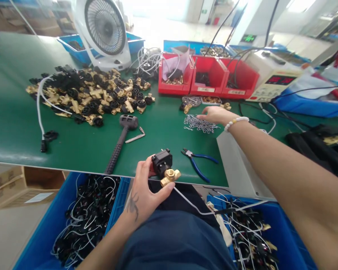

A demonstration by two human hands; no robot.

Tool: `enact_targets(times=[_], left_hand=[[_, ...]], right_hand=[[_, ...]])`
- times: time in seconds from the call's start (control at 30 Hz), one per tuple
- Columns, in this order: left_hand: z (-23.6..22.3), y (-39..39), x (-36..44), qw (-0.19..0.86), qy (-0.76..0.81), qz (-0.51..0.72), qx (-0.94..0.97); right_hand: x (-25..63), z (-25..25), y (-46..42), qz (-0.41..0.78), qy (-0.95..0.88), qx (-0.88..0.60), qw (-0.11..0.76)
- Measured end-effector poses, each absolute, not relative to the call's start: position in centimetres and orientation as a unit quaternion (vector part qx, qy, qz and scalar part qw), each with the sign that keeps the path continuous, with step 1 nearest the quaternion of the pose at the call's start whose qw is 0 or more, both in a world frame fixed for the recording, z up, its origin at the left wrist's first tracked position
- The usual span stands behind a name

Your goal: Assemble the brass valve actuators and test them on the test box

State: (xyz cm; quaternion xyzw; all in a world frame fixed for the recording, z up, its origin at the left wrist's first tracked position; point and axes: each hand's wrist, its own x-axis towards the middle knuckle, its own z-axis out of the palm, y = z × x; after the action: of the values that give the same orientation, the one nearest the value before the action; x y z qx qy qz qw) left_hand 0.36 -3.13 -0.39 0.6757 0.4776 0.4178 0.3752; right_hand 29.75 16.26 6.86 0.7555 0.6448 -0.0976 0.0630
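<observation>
My left hand (148,191) is closed around a black box-shaped valve actuator (162,161) with a brass valve body (170,176) joined to it. A white cable trails from this assembly down to the right. At the far right of the bench, my right hand (214,114) rests its fingertips on a pile of metal hairpin clips (202,125). Those fingers are bent together, and whatever lies between them is too small to make out. Below the pile lie cutting pliers (195,161) with blue handles.
A mallet (121,140) and a hex key (135,136) lie left of centre. Behind them spreads a heap of brass and black valve fittings (98,93), near a white fan (107,33). Red bins (174,88) line the back. Blue crates (119,202) with cabled parts flank my lap.
</observation>
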Motion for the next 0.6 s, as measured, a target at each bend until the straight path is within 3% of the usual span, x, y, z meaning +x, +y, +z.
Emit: enact_targets(times=[0.33,0.47,0.6], left_hand=[[-0.6,-2.8,-0.5,0.426,0.463,0.403,0.665],[-0.9,-2.6,-0.4,0.45,0.463,0.399,0.651],[-0.5,-2.5,-0.5,0.502,0.462,0.386,0.622]], right_hand=[[27.7,6.6,16.7,-0.157,0.683,0.711,0.051],[28.4,6.5,18.4,-0.109,0.647,0.754,-0.035],[27.3,6.5,18.3,-0.142,0.636,0.741,-0.162]])
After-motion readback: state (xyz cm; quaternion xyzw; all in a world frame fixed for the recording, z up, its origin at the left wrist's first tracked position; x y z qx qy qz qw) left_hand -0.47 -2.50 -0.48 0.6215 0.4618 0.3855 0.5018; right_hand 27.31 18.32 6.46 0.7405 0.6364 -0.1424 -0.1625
